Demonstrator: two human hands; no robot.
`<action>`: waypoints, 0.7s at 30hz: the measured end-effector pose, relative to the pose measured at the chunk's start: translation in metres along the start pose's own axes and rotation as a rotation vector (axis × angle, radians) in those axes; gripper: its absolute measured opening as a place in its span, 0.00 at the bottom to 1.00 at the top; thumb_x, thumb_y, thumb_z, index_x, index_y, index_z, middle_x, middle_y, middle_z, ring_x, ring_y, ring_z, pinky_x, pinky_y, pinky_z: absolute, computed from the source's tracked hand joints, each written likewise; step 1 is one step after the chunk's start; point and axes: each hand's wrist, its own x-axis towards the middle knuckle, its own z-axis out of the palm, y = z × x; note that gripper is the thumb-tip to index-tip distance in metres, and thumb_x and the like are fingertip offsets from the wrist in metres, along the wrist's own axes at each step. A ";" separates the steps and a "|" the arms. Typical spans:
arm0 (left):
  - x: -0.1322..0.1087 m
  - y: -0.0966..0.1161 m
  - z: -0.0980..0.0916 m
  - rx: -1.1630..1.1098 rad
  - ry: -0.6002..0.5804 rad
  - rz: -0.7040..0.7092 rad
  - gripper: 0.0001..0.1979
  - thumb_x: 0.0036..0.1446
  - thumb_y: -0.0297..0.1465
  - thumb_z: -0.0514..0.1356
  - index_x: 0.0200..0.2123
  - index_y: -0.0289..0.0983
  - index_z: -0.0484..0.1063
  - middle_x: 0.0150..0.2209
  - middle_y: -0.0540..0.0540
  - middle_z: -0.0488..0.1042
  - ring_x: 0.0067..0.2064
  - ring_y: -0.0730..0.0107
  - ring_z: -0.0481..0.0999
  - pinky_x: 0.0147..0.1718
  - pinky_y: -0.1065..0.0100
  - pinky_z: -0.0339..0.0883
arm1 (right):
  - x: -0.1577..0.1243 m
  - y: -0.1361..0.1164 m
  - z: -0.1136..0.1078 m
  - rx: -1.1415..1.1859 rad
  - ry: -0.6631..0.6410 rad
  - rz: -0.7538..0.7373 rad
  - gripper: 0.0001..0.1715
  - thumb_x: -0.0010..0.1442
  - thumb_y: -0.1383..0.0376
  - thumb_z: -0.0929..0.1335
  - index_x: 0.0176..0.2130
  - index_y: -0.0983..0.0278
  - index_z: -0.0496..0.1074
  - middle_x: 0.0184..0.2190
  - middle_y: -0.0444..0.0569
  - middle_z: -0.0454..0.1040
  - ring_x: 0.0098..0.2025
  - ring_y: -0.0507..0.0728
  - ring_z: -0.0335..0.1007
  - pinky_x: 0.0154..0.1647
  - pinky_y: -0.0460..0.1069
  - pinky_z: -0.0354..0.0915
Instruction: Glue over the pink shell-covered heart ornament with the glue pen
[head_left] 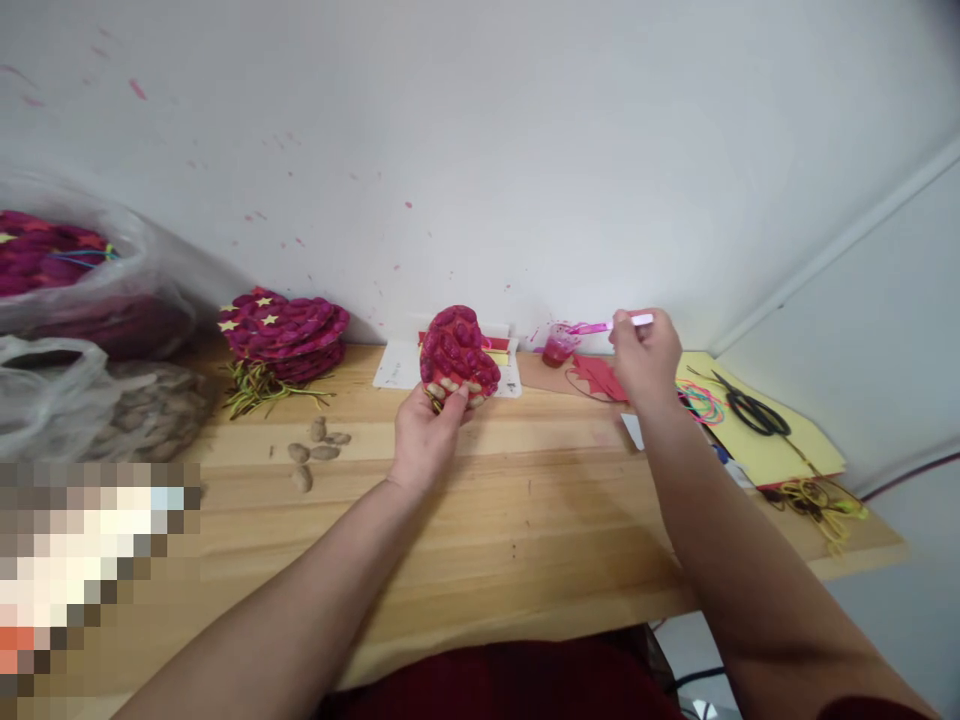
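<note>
The work in hand is judged to be the colouring of a peanut-covered piece (454, 345), with the brush (596, 327) being wetted at the cup of red-pink paint (557, 348). The piece is held up above the table (480, 580), its lower edge pinched between thumb and fingers of the left hand (429, 435). The brush is gripped in the closed fingers of the right hand (646, 355), well to the right of the piece, its tip at the mouth of the cup; whether paint is touched cannot be told. Most of the peanuts are coated, but a pale row (450, 387) is left bare beside the left thumb. For the next move, the loaded brush would need to be brought leftward to that row, with the grip shifted so that no peanut is left covered.
</note>
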 end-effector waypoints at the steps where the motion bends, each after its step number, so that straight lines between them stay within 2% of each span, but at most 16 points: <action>1: 0.000 0.001 0.000 -0.008 0.006 0.003 0.22 0.50 0.44 0.71 0.40 0.35 0.75 0.43 0.40 0.82 0.43 0.61 0.82 0.44 0.60 0.77 | -0.015 -0.008 -0.004 0.087 -0.022 -0.013 0.14 0.65 0.52 0.66 0.37 0.61 0.68 0.26 0.43 0.73 0.28 0.55 0.69 0.35 0.51 0.64; 4: -0.001 0.003 0.001 -0.033 0.029 0.008 0.22 0.48 0.44 0.72 0.39 0.34 0.75 0.42 0.41 0.82 0.41 0.62 0.82 0.42 0.61 0.78 | -0.067 -0.035 -0.013 0.242 -0.243 -0.169 0.12 0.67 0.54 0.67 0.39 0.60 0.69 0.26 0.42 0.74 0.28 0.54 0.70 0.30 0.49 0.64; 5: -0.002 0.003 0.002 -0.034 0.032 0.007 0.22 0.48 0.43 0.73 0.39 0.34 0.75 0.41 0.41 0.82 0.41 0.62 0.82 0.42 0.61 0.78 | -0.083 -0.042 -0.015 0.248 -0.304 -0.230 0.10 0.68 0.56 0.67 0.41 0.60 0.70 0.28 0.43 0.75 0.30 0.54 0.71 0.32 0.49 0.65; 8: -0.003 0.006 0.002 -0.025 0.012 0.000 0.22 0.48 0.44 0.73 0.40 0.34 0.75 0.42 0.40 0.82 0.42 0.62 0.83 0.43 0.60 0.78 | -0.111 -0.053 -0.017 0.250 -0.324 -0.403 0.05 0.68 0.62 0.67 0.44 0.60 0.71 0.34 0.46 0.76 0.32 0.54 0.72 0.33 0.50 0.68; 14: -0.008 0.009 0.003 0.019 -0.002 0.010 0.21 0.51 0.43 0.71 0.41 0.33 0.75 0.43 0.39 0.82 0.42 0.60 0.83 0.44 0.59 0.78 | -0.112 -0.047 -0.018 0.220 -0.348 -0.599 0.05 0.67 0.68 0.67 0.44 0.59 0.70 0.37 0.49 0.79 0.39 0.57 0.77 0.38 0.52 0.71; 21: -0.010 0.010 0.005 0.045 -0.004 0.011 0.21 0.50 0.43 0.71 0.40 0.34 0.76 0.42 0.39 0.82 0.41 0.59 0.83 0.43 0.59 0.79 | -0.113 -0.041 -0.013 0.200 -0.392 -0.649 0.07 0.67 0.68 0.67 0.46 0.58 0.70 0.37 0.49 0.78 0.38 0.58 0.75 0.37 0.53 0.70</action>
